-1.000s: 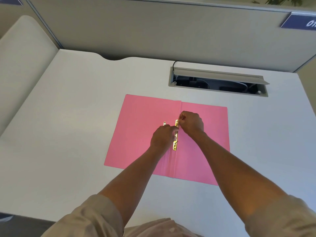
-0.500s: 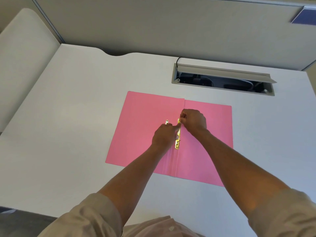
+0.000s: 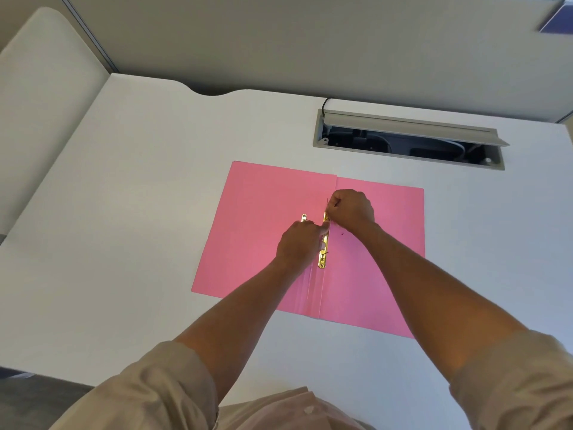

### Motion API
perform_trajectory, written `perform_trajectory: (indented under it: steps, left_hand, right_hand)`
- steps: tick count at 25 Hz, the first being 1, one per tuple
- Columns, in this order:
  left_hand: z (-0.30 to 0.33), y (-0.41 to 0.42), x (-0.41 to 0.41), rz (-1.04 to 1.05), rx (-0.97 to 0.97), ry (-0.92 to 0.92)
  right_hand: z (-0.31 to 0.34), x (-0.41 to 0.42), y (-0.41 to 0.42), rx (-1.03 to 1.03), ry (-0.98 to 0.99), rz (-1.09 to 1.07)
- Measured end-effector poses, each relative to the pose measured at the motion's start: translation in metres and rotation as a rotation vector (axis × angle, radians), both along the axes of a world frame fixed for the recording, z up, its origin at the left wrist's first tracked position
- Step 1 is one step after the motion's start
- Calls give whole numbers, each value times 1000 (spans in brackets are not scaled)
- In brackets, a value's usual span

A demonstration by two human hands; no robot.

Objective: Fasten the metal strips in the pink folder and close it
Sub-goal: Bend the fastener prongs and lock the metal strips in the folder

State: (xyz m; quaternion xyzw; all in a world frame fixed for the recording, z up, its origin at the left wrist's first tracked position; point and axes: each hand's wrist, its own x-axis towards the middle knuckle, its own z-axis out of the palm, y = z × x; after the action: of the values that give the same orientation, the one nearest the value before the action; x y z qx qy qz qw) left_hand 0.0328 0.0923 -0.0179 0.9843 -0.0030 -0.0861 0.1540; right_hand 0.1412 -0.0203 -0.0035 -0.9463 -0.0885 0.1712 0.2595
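Observation:
The pink folder (image 3: 257,231) lies open and flat on the white desk. A gold metal strip (image 3: 323,254) runs along its spine fold. A second small metal piece (image 3: 304,217) pokes out just left of it, above my left knuckles. My left hand (image 3: 299,245) rests on the left flap with its fingertips pressed on the strip. My right hand (image 3: 352,209) is closed above the strip's upper end, pinching a thin prong there; the prong itself is barely visible.
A grey cable tray (image 3: 409,141) with a raised lid is sunk into the desk behind the folder. A partition wall stands at the back. A second white surface (image 3: 40,88) adjoins at the far left.
Both hands stay at the strip with only tiny finger shifts. The camera has tilted, so the folder and desk sit slightly lower and further right in view.

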Motion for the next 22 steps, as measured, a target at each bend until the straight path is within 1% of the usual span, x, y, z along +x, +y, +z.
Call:
perform_trajectory:
  steps: [5, 11, 13, 15, 17, 19, 22]
  left_hand:
    - [2, 1, 3, -3, 8, 41]
    - [9, 1, 8, -14, -3, 123]
    - [12, 2, 11, -6, -9, 165]
    - [15, 3, 13, 51, -39, 219]
    - [15, 3, 13, 64, -43, 249]
    - [16, 3, 12, 5, 2, 237]
    - [17, 2, 9, -30, 32, 207]
  right_hand:
    - [5, 3, -1, 31, 135, -218]
    - [15, -22, -14, 72, 337, -218]
    - [17, -37, -17, 129, 412, -245]
    - [19, -55, -19, 197, 458, -272]
    - [19, -72, -19, 203, 442, -264]
    - [18, -88, -21, 180, 386, -240]
    - [11, -106, -26, 216, 319, -241]
